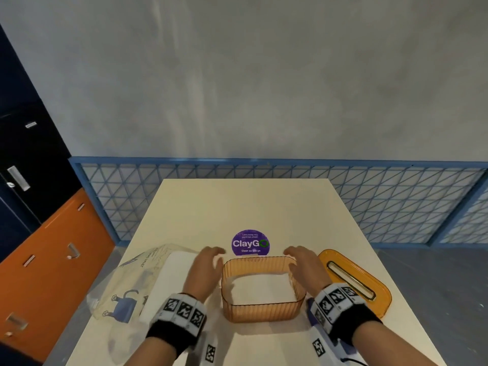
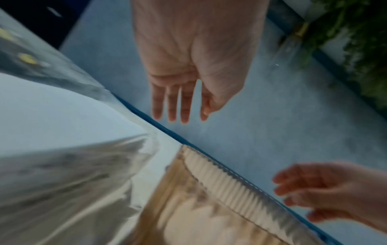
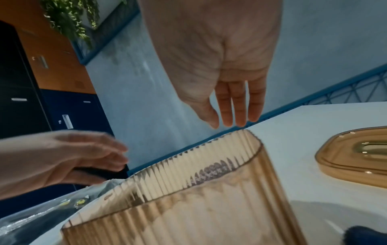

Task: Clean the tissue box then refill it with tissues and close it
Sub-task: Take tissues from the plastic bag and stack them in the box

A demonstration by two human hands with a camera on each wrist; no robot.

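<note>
Head view: a cream table point(image 1: 206, 207) stands end-on to a grey wall point(image 1: 237, 75). A blue lattice panel point(image 1: 396, 196) runs along the base of the wall, beyond both hands. Orange and dark blue lockers point(image 1: 52, 249) stand well to the left of the left hand point(image 1: 208, 262). Grey floor shows to the right of the table. Both wrists carry bands printed with black-and-white square markers.

The tissue box point(image 1: 261, 310), an amber ribbed container with no cover on it, sits on the table between the two hands. White tissues point(image 1: 261, 286) lie inside it. The left hand hovers at the box's left far corner; the right hand point(image 1: 301, 262) hovers at its right far corner. Both hands hold nothing; fingers are extended and loosely spread. Contact with the box rim cannot be confirmed.

The lid point(image 1: 356, 281), amber with a long slot, lies flat on the table just right of the right hand. A tissue pack point(image 1: 137, 283), clear printed wrap around a white stack, lies just left of the left hand.

Writing: a round purple sticker point(image 1: 250, 243) on the table, just beyond the box and between the fingertips, reads "ClayGo" and "Clean as you go". Print on the pack is not legible.

Right wrist view: hanging green foliage point(image 3: 69, 21) shows above the lockers.
</note>
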